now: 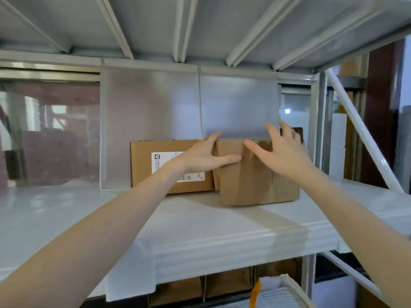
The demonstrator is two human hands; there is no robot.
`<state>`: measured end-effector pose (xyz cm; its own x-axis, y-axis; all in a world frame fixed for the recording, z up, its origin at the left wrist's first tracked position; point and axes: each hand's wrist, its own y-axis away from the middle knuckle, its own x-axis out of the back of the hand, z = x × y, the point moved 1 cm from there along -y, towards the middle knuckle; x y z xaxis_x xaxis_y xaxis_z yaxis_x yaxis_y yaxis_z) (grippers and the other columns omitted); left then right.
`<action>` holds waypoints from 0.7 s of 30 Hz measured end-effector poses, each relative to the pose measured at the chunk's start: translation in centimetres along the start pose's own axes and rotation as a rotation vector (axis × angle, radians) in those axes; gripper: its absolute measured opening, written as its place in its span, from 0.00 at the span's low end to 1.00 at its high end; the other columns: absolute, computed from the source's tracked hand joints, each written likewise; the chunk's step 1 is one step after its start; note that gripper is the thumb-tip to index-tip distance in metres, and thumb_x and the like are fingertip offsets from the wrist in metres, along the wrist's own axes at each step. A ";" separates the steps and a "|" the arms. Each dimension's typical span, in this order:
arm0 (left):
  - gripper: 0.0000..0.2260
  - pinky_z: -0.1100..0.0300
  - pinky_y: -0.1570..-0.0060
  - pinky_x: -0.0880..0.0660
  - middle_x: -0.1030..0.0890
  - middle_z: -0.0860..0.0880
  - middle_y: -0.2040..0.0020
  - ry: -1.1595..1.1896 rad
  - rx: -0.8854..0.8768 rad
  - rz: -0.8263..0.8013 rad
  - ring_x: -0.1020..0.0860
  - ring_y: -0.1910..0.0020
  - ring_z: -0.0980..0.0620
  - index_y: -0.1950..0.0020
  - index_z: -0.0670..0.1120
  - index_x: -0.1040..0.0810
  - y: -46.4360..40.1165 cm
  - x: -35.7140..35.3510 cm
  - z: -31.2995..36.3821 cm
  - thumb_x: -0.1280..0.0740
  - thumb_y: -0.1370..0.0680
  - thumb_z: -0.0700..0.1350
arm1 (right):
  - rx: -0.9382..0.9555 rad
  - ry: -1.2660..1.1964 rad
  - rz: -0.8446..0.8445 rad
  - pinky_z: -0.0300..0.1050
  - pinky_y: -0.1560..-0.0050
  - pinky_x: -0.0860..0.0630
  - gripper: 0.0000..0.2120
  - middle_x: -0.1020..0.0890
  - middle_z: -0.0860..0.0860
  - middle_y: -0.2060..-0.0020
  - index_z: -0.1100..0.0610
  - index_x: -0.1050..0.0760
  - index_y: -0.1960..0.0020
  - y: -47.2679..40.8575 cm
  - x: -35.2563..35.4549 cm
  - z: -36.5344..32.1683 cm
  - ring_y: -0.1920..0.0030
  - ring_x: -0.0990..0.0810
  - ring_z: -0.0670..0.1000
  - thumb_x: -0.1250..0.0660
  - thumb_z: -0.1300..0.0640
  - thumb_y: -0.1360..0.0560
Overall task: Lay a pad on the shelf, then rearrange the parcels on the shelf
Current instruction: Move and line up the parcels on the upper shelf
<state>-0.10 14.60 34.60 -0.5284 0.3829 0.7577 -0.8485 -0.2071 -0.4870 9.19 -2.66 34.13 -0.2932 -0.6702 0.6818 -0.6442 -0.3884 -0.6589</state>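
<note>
A white pad [200, 236] lies on the metal shelf [33, 210] and overhangs its front edge. Two brown cardboard parcels stand at the back of it. The left parcel [146, 165] carries a white shipping label. The right parcel [251, 183] sits slightly nearer and is taped with brown tape. My left hand [204, 156] rests on the top left corner of the right parcel, thumb across its front face. My right hand [280, 152] hovers at the parcel's top right, fingers spread, and whether it touches is unclear.
A translucent plastic sheet [155, 112] stands behind the parcels. The upper shelf's underside [200, 25] is close above. A white diagonal brace [364, 138] and upright post stand at the right. More cardboard boxes [222, 283] sit on the level below.
</note>
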 end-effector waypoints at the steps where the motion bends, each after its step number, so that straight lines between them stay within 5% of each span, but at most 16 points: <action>1: 0.40 0.61 0.31 0.40 0.38 0.51 0.26 0.001 -0.018 0.009 0.38 0.28 0.52 0.24 0.52 0.43 0.0 0.1 0.1 0.32 0.30 0.64 | -0.030 -0.020 -0.029 0.66 0.29 0.47 0.41 0.49 0.55 0.24 0.47 0.51 0.25 0.0 0.0 0.5 0.25 0.52 0.61 0.49 0.27 0.31; 7: 0.30 0.62 0.39 0.35 0.36 0.52 0.38 -0.008 -0.062 0.033 0.32 0.36 0.55 0.32 0.54 0.34 1.1 0.4 1.1 0.30 0.30 0.62 | 0.069 0.078 0.013 0.64 0.37 0.36 0.35 0.33 0.55 0.32 0.48 0.41 0.28 1.1 0.3 -0.7 0.30 0.42 0.60 0.51 0.30 0.28; 11: 0.35 0.52 0.33 0.34 0.38 0.52 0.32 0.037 -0.011 0.079 0.36 0.31 0.52 0.29 0.58 0.40 2.4 1.9 1.2 0.31 0.31 0.65 | 0.122 0.101 0.085 0.62 0.40 0.37 0.29 0.28 0.53 0.38 0.50 0.30 0.36 2.1 1.3 -2.0 0.34 0.37 0.57 0.51 0.33 0.26; 16: 0.42 0.46 0.29 0.42 0.34 0.52 0.28 -0.156 0.095 -0.050 0.45 0.27 0.50 0.25 0.62 0.47 4.3 4.4 1.2 0.36 0.35 0.72 | 0.224 0.054 0.150 0.57 0.43 0.37 0.24 0.25 0.51 0.43 0.51 0.26 0.41 3.7 2.0 -4.4 0.38 0.34 0.55 0.48 0.37 0.24; 21: 0.40 0.51 0.30 0.39 0.37 0.51 0.28 -0.175 0.120 -0.079 0.38 0.28 0.50 0.24 0.56 0.46 7.4 6.8 1.4 0.33 0.30 0.65 | 0.351 0.007 0.202 0.54 0.44 0.37 0.19 0.24 0.49 0.43 0.50 0.26 0.39 5.4 1.8 -7.1 0.39 0.34 0.54 0.45 0.42 0.23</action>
<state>-10.03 14.41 36.76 -0.4481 0.2422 0.8606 -0.8794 -0.2925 -0.3756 0.15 -1.51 34.08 -0.3951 -0.7510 0.5290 -0.2927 -0.4430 -0.8474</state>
